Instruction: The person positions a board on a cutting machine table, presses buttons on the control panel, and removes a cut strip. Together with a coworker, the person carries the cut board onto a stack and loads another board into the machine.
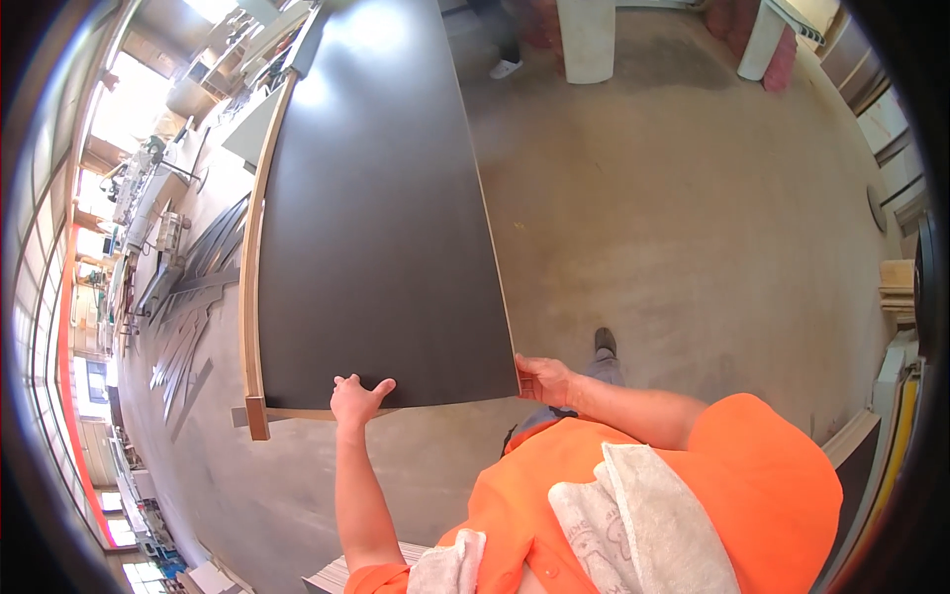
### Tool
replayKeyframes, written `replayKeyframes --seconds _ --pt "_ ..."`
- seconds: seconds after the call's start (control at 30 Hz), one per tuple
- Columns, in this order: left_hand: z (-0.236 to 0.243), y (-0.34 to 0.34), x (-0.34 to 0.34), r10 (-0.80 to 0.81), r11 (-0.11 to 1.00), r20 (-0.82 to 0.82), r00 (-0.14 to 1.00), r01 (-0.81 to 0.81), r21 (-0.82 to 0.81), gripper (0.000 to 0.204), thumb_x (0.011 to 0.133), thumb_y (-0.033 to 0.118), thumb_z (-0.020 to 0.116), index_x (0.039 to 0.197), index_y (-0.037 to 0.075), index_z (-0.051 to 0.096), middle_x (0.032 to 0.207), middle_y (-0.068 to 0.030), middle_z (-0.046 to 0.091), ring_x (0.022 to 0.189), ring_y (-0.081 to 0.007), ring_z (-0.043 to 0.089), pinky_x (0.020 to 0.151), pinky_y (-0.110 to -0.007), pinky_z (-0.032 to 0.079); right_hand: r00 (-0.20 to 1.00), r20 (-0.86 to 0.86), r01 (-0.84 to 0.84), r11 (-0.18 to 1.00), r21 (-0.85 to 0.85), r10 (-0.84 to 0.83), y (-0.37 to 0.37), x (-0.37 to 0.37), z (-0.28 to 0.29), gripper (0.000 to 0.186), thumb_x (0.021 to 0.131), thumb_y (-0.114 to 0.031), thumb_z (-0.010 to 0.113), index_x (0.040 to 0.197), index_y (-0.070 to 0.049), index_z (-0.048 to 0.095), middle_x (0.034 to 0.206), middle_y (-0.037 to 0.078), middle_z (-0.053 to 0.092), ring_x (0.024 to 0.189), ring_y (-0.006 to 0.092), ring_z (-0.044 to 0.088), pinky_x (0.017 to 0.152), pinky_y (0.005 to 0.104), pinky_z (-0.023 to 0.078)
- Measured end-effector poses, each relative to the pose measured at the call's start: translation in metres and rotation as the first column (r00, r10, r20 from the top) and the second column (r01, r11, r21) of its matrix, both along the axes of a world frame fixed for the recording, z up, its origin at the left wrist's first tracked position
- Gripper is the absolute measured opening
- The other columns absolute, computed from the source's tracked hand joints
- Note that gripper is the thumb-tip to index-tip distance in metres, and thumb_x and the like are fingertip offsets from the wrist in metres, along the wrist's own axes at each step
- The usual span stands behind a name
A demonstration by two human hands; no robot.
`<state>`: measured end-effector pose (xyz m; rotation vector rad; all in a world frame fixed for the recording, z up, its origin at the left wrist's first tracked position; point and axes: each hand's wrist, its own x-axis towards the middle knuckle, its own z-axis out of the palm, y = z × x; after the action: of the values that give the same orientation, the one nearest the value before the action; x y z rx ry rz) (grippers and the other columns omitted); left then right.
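Observation:
A long, dark sheet panel (381,228) with a smooth face stretches away in front of me. At its near edge, my left hand (360,399) rests with its thumb and fingers spread, the fingertips reaching over the dark surface. My right hand (544,378) is closed on the panel's right edge by the near corner, where part of its fingers is hidden. Along the panel's left side runs a wooden strip (253,267), its end (258,418) jutting past the near edge.
Dark offcut strips (193,307) lie in a heap on the floor at the left, near machinery (148,198). Another person's shoe (505,69) shows beyond the panel. A pale machine pedestal (587,45) stands at the back, and stacked boards (851,441) line the right.

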<state>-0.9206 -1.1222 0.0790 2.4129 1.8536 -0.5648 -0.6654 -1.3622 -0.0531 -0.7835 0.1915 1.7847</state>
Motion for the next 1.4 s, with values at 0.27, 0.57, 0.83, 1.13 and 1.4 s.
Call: replayKeyframes --seconds 0.27,0.57,0.83,1.13,1.4 --pt "0.020 -0.002 0.009 0.048 0.992 0.022 0.999 -0.045 -0.115 0.091 0.069 0.074 0.070 0.113 -0.005 0.064 0.138 -0.0327 0.047 0.116 -0.0372 0.060 0.092 -0.041 0.052 1.000 -0.007 0.006 0.998 0.066 -0.006 -0.001 -0.003 -0.007 0.033 0.101 -0.040 0.051 0.113 -0.012 0.065 0.103 0.000 0.069 0.093 0.0149 0.065 0.085 0.0335 0.052" --pt "0.002 -0.001 -0.008 0.078 0.996 0.136 0.988 -0.083 0.030 0.087 0.073 0.067 0.071 0.122 -0.004 0.061 0.141 -0.0263 0.049 0.124 -0.0340 0.053 0.098 -0.042 0.049 0.998 0.003 -0.059 0.998 0.014 0.059 -0.006 0.003 0.006 0.031 0.101 -0.043 0.051 0.113 -0.018 0.065 0.106 -0.001 0.067 0.098 0.0154 0.062 0.088 0.0369 0.049" --pt "-0.033 0.050 -0.087 0.096 0.953 0.390 0.916 -0.198 0.229 0.080 0.078 0.055 0.072 0.128 -0.006 0.058 0.144 -0.0245 0.046 0.135 -0.0370 0.042 0.111 -0.043 0.036 0.997 -0.020 -0.077 0.995 -0.067 0.076 -0.009 0.005 0.018 0.032 0.101 -0.044 0.051 0.111 -0.017 0.065 0.104 0.000 0.068 0.098 0.0164 0.062 0.088 0.0398 0.050" --pt "-0.051 0.132 -0.173 0.310 0.892 0.430 0.848 -0.416 0.177 0.087 0.086 0.058 0.062 0.142 -0.007 0.042 0.154 -0.0236 0.033 0.144 -0.0343 0.028 0.119 -0.040 0.023 0.984 0.166 -0.037 0.983 -0.182 0.068 0.006 0.002 0.071 0.037 0.104 -0.037 0.042 0.122 -0.010 0.059 0.116 0.008 0.066 0.106 0.0239 0.061 0.091 0.0436 0.048" --pt "-0.055 0.192 -0.192 0.321 0.889 0.362 0.875 -0.410 0.205 0.081 0.093 0.057 0.051 0.145 -0.005 0.039 0.157 -0.0208 0.028 0.146 -0.0330 0.026 0.120 -0.041 0.020 0.916 0.395 0.018 0.976 -0.216 0.070 0.016 -0.011 0.065 0.047 0.095 -0.025 0.066 0.125 0.009 0.054 0.118 0.014 0.064 0.107 0.0244 0.064 0.097 0.0391 0.052"
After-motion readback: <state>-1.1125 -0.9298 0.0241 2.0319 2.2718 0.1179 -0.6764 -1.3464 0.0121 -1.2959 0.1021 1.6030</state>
